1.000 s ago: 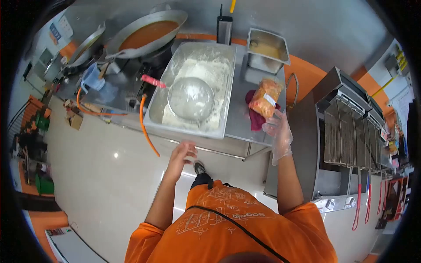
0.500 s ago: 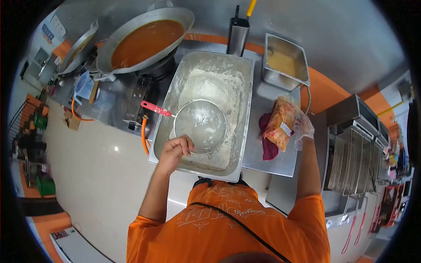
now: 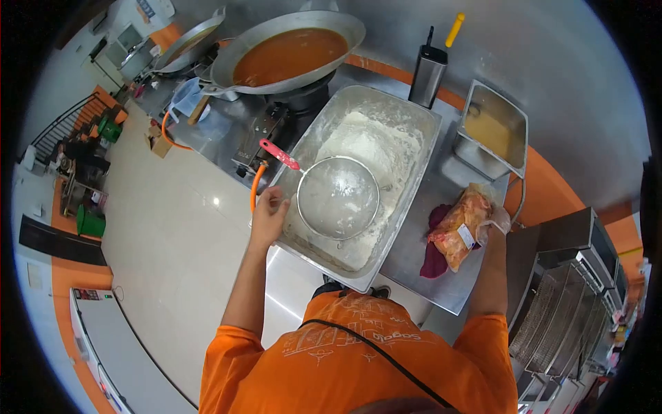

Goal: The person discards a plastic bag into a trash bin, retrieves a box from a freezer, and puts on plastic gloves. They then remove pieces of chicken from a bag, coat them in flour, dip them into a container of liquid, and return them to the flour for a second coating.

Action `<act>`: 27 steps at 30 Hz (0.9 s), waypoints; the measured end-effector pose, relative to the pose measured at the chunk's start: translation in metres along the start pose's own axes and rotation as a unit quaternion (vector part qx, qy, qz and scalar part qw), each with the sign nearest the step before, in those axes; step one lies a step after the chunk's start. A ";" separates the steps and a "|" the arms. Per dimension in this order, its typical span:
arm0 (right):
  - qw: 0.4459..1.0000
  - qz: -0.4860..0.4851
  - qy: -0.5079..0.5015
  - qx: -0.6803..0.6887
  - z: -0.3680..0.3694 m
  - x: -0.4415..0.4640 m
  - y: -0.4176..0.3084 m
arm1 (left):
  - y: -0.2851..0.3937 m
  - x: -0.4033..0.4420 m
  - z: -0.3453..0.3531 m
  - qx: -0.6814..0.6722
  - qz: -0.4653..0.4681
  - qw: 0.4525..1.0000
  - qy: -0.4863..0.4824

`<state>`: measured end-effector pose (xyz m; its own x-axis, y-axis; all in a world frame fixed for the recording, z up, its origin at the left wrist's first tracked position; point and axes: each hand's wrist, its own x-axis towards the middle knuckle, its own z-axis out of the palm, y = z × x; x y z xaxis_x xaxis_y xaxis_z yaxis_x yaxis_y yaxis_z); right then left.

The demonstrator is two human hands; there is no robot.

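Note:
My left hand (image 3: pixel 269 211) is bare, above the left rim of a big metal tray (image 3: pixel 418 162). Its fingers are partly curled and apart, with nothing seen in them. In the tray lies white flour (image 3: pixel 362 141), and on it a round sieve (image 3: pixel 338 198) with a red handle (image 3: pixel 279 154) pointing to the upper left. My right hand (image 3: pixel 494 222), in a clear plastic glove, grips the right side of a clear bag of raw meat (image 3: pixel 460 231) with a white label. Its fingertips are partly hidden. Under the bag lies a dark red cloth (image 3: pixel 434 261).
A wide wok (image 3: pixel 293 58) of brown-orange liquid sits on a burner at the back left. Behind the tray stands a metal holder (image 3: pixel 429 74) with handled tools. A deep metal pan (image 3: pixel 493 131) of cloudy liquid is at the back right. Fryer baskets (image 3: pixel 552 324) are at far right.
The view has turned, shifting the scene rightward. My left hand has moved from beside the sieve to the tray's left rim. My right hand stays at the bag of meat.

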<state>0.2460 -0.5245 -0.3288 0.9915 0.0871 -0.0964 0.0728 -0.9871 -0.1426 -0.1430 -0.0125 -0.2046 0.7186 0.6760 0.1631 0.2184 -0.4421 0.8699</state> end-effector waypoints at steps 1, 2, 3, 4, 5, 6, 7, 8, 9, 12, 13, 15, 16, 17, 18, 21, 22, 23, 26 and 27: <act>0.955 0.005 0.033 0.296 0.014 0.004 0.008 | 0.002 0.004 0.003 0.027 -0.030 0.999 -0.012; 0.823 0.012 0.062 0.565 0.023 0.006 0.015 | 0.005 0.007 0.007 0.052 -0.059 0.997 -0.025; 0.823 0.007 0.065 0.565 0.011 0.000 0.007 | 0.010 0.011 0.012 0.080 -0.052 0.995 -0.010; 0.755 0.062 0.084 0.647 0.000 -0.007 -0.002 | 0.014 0.011 0.017 0.077 -0.049 0.996 -0.006; 0.676 0.117 0.103 0.720 -0.017 -0.018 -0.017 | 0.017 0.011 0.021 0.128 -0.048 0.991 -0.009; 0.675 0.115 0.108 0.721 -0.034 -0.029 -0.033 | 0.020 0.012 0.025 0.178 -0.046 0.983 -0.015; 0.673 0.085 0.113 0.726 -0.048 -0.042 -0.046 | 0.020 0.013 0.028 0.176 -0.039 0.983 -0.021; 0.671 0.062 0.120 0.729 -0.055 -0.050 -0.043 | 0.016 0.013 0.031 0.188 -0.037 0.981 -0.025; 0.774 -0.030 0.182 0.606 -0.051 -0.052 -0.041 | 0.011 0.013 0.035 0.201 -0.034 0.979 -0.033; 0.632 0.021 0.104 0.768 -0.081 -0.076 -0.069 | -0.026 0.020 0.043 0.211 0.002 0.977 -0.043; 0.628 0.030 0.113 0.770 -0.092 -0.083 -0.078 | -0.009 0.019 0.042 0.218 -0.022 0.975 -0.031; 0.605 -0.020 0.040 0.795 -0.106 -0.099 -0.093 | -0.004 0.021 0.043 0.231 -0.021 0.972 -0.023; 0.604 -0.012 0.045 0.796 -0.109 -0.105 -0.100 | -0.004 0.021 0.043 0.240 -0.027 0.970 -0.004; 0.589 -0.036 0.046 0.806 -0.113 -0.107 -0.109 | -0.024 0.025 0.043 0.217 0.010 0.976 -0.019; 0.575 -0.058 0.046 0.815 -0.117 -0.110 -0.115 | -0.024 0.026 0.040 0.218 0.012 0.976 -0.026; 0.611 -0.075 0.049 0.786 -0.129 -0.119 -0.123 | -0.025 0.023 0.034 0.208 -0.029 0.975 -0.065; 0.610 -0.072 0.055 0.787 -0.135 -0.125 -0.128 | -0.025 0.018 0.030 0.209 -0.025 0.975 -0.069; 0.595 -0.072 0.065 0.798 -0.143 -0.133 -0.133 | -0.018 0.010 0.023 0.221 -0.003 0.973 -0.071; 0.593 -0.088 0.080 0.796 -0.147 -0.138 -0.135 | 0.033 -0.003 0.009 0.255 0.006 0.965 -0.070; 0.608 -0.097 0.078 0.784 -0.145 -0.139 -0.132 | 0.050 -0.005 0.010 0.280 -0.016 0.957 -0.069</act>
<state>0.1143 -0.4257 -0.1541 0.9878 0.0464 0.1485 0.1187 0.3918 -0.9123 -0.1285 -0.0439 -0.1667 0.7775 0.6273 0.0441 0.5339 -0.6956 0.4807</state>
